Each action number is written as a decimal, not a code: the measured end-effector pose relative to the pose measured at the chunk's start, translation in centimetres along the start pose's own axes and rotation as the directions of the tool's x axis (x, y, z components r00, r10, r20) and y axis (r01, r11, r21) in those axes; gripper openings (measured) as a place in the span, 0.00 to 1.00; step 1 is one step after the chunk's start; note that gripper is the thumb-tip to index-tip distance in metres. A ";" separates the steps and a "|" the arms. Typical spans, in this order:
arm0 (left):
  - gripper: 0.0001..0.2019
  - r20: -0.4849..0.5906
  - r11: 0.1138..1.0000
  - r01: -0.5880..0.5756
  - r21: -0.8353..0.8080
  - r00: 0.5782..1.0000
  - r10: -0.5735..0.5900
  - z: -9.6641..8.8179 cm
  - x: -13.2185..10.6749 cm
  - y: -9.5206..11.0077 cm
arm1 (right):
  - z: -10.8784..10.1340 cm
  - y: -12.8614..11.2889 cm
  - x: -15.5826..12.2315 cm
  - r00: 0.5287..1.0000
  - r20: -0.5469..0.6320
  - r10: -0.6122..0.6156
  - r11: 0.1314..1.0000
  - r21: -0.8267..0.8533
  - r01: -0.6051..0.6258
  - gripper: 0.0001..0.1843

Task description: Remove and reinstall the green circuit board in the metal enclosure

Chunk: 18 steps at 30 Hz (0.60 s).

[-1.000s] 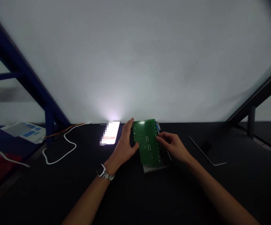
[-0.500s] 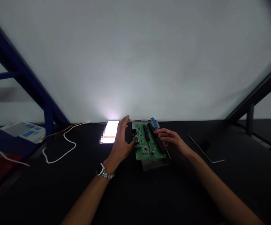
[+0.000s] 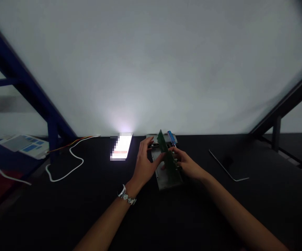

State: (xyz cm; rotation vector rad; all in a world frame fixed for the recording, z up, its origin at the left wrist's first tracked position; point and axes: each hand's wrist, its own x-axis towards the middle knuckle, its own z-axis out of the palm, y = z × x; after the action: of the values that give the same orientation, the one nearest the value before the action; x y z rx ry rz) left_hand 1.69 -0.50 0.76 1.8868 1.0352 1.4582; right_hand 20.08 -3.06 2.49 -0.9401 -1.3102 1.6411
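A green circuit board point(image 3: 168, 160) stands tilted on edge over a grey metal plate point(image 3: 166, 182) on the dark table. My right hand point(image 3: 186, 163) grips the board from its right side, fingers curled on it. My left hand point(image 3: 145, 164), with a watch on its wrist, rests against the board's left face with fingers spread. A blue part point(image 3: 171, 135) shows at the board's far end.
A lit phone point(image 3: 121, 146) lies left of the board. A white cable point(image 3: 67, 162) loops at the left beside a blue frame post point(image 3: 52, 137). A thin bent metal rod point(image 3: 225, 167) lies to the right. A white wall rises behind the table.
The board has been turned from lying with its plain back up, through component side up, to standing on edge. My left hand has moved in against it.
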 end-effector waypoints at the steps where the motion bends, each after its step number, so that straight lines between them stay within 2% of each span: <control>1: 0.30 0.008 1.000 0.006 0.003 1.000 -0.006 0.3 -0.2 0.1 | 0.1 -0.1 -0.1 1.000 0.002 0.001 1.000 0.009 -0.001 0.18; 6: 0.27 0.050 0.999 0.030 -0.019 0.998 -0.029 0.6 -0.4 0.3 | 0.2 -0.3 -0.4 1.000 0.006 -0.014 0.999 0.039 0.014 0.19; 9: 0.20 0.057 0.983 0.144 -0.114 0.989 -0.139 -0.2 0.0 0.2 | -0.5 -0.4 -0.2 0.998 -0.056 -0.014 1.000 0.000 0.014 0.18; 13: 0.18 0.097 0.925 0.302 -0.232 0.953 -0.287 -1.4 0.7 -0.3 | -1.9 -0.5 0.1 0.981 -0.185 -0.057 0.992 -0.122 0.035 0.20; 18: 0.22 0.228 0.863 0.451 -0.229 0.886 -0.403 -1.8 1.1 -0.8 | -2.9 -0.4 0.4 0.960 -0.251 -0.125 0.979 -0.187 0.079 0.21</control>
State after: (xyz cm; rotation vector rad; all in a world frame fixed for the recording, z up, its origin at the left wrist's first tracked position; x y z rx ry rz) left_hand -0.12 0.78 1.18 1.4379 1.0264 1.0917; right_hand 22.60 -1.54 2.33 -1.1329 -1.3110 1.2882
